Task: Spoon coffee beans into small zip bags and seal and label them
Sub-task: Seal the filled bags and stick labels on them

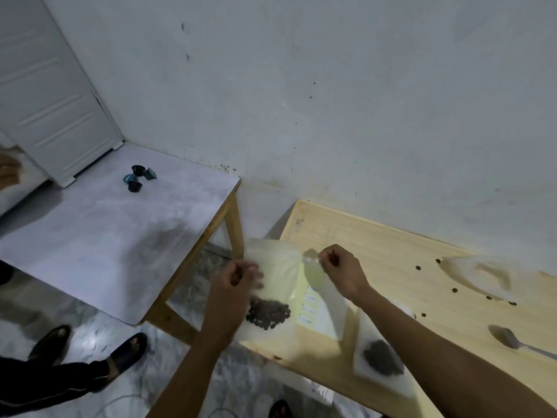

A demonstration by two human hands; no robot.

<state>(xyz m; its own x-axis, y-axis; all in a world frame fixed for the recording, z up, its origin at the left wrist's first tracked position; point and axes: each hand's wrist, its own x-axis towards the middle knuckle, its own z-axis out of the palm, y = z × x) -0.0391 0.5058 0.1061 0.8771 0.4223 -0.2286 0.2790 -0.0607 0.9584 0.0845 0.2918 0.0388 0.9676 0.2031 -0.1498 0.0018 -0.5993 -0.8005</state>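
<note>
**Both hands pinch the top of a bean-filled zip bag**

Head view: the left hand (238,277) and right hand (340,267) each close finger and thumb on the top edge of a translucent plastic zip bag (277,285), held upright over the near-left corner of the pale wooden table (376,245); dark coffee beans (268,313) sit heaped at its bottom. A second bag of beans (381,360) lies flat under the right forearm; a metal spoon (512,339) rests further right — loose beans (455,290) dot the wood. Blue coffee capsules (138,178) stand on the grey-topped side table (105,236).
</note>
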